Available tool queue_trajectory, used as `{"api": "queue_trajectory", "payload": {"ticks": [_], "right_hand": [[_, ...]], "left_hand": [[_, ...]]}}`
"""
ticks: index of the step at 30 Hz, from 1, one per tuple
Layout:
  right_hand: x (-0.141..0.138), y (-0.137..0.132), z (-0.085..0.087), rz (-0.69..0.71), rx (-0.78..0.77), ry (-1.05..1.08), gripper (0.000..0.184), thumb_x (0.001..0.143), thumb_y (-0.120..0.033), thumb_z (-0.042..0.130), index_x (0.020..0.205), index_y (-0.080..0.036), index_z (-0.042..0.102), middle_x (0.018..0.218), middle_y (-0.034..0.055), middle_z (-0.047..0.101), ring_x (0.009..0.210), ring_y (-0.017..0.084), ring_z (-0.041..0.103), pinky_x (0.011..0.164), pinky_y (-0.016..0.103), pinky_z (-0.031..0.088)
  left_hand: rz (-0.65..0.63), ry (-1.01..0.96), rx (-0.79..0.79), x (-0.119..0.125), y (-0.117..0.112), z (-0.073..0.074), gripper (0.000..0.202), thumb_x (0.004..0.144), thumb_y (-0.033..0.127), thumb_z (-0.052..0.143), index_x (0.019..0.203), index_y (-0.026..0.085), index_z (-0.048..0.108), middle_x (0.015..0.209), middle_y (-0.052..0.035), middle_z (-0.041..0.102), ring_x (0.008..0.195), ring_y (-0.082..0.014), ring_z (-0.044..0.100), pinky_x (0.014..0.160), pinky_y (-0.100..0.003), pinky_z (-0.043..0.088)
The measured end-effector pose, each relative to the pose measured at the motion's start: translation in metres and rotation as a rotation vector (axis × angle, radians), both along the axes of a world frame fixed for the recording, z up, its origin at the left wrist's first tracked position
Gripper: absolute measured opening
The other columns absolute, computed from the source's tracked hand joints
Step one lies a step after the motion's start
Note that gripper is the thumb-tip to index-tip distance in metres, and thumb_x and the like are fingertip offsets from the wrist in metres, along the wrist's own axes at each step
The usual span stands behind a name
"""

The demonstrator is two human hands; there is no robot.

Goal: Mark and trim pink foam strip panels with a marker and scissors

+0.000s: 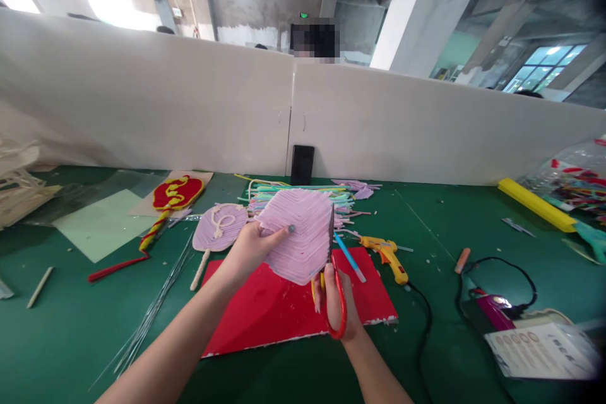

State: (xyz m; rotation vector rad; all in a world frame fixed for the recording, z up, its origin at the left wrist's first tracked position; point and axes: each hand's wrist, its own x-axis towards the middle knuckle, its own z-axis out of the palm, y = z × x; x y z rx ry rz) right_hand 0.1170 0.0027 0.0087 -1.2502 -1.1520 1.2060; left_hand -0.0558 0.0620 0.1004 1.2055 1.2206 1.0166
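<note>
My left hand (253,245) pinches a pale purple panel (303,227) of ridged pipe-cleaner rows, thumb on its face. In my right hand (343,300) are red-handled scissors (339,309), fingers in the loops. Their dark blade stands along the panel's right edge; the other blade is hidden. Both hands are above a red board (265,309) on the green table. Behind the panel lies a bundle of pastel pipe cleaners (269,189). A blue pen-like stick (349,257) rests on the board's right part. A purple fan shape (222,227) with a white loop lies left of my left hand.
At left are a red and yellow fan shape (177,192), a pale green sheet (101,224) and thin wires (158,303). A yellow glue gun (386,254), its cord, and a purple device (495,310) lie right. A black phone (302,164) leans on the white partition (189,107).
</note>
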Motion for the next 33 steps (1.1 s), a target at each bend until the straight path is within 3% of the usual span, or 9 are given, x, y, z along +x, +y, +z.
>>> {"api": "queue_trajectory", "payload": {"ticks": [6,13,25,33], "right_hand": [[0.000,0.000,0.003,-0.020,-0.025,-0.007,0.058,0.085,-0.074,0.039,0.062,-0.022,0.045,0.038,-0.0059,0.037,0.031,0.008,0.033,0.033,0.022,0.023],[0.002,0.004,0.001,-0.083,0.008,-0.118,0.055,0.085,-0.071,0.044,0.056,-0.025,0.041,0.036,-0.0049,0.034,0.031,0.011,0.034,0.033,0.027,0.021],[0.002,0.009,-0.005,0.129,-0.037,0.146,0.060,0.083,-0.077,0.038,0.069,-0.020,0.049,0.048,-0.0076,0.039,0.036,0.006,0.033,0.037,0.019,0.029],[0.003,0.007,0.002,0.043,-0.049,0.081,0.069,0.078,-0.084,0.035,0.063,-0.018,0.051,0.052,-0.0025,0.047,0.043,0.008,0.042,0.042,0.020,0.034]], "left_hand": [[0.010,0.041,0.010,0.000,0.000,0.003,0.034,0.066,0.046,0.076,0.078,0.015,0.072,0.075,-0.0051,0.075,0.069,-0.0220,0.068,0.055,-0.026,0.053],[-0.002,0.027,0.008,-0.001,0.002,-0.001,0.037,0.067,0.046,0.075,0.084,0.014,0.072,0.087,-0.0078,0.077,0.076,-0.0236,0.070,0.062,-0.027,0.055],[0.034,0.087,0.008,-0.005,0.003,0.006,0.030,0.064,0.042,0.077,0.075,0.015,0.071,0.078,-0.0071,0.075,0.070,-0.0227,0.069,0.056,-0.026,0.052],[-0.023,0.086,0.031,-0.004,0.002,0.002,0.027,0.070,0.044,0.072,0.075,0.017,0.071,0.074,-0.0048,0.074,0.068,-0.0213,0.068,0.054,-0.026,0.051]]}}
